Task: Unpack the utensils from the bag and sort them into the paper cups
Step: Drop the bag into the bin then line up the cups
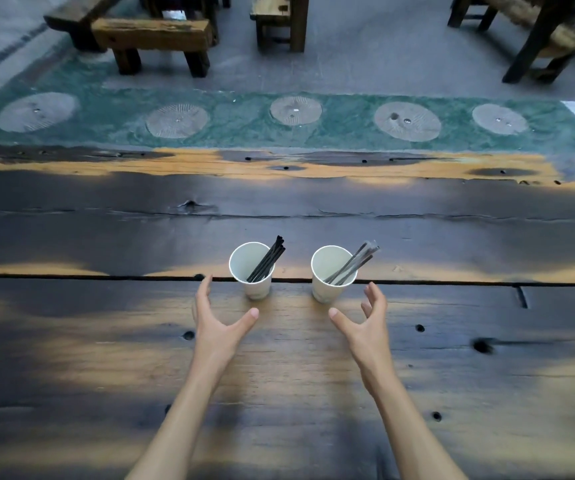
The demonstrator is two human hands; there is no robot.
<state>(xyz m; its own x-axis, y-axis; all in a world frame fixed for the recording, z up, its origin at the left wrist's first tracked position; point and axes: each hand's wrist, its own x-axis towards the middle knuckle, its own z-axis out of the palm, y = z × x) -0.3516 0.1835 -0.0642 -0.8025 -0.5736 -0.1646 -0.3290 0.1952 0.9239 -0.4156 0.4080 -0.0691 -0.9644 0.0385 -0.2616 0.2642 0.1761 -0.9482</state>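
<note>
Wood table [279, 375], dark planks w/ worn tan patches, fills the near view. Both forearms come in from 6 o'clock. L hand [215, 315] at approx 7 o'clock of L cup [252, 270], R hand [365, 318] at approx 5 o'clock of R cup [331, 273]. Fingers on both spread apart and lightly curved, thumbs pointing inward, nothing held, no contact w/ either cup.

Cups stand upright side by side, slightly apart, on the plank seam. L cup holds black sticks [268, 259] leaning to 1 o'clock; R cup holds wrapped sticks [353, 263], clear sleeve, same lean.

Step, my read: sorting looks done or nearly so, one type per cup. Hands are either reaching for the cups or coming off them, can't tell which. Next move, if any: check for leftovers, maybe square up the cups w/ a light grip on the walls so they don't tip.

Not visible: bag, nowhere in frame. Can't tell stick count or what kind of utensil they are. Cup bottoms hidden.

Far, 12 o'clock: green floor strip [348, 116] w/ round stones, then benches [154, 39], cut off by the top edge.
</note>
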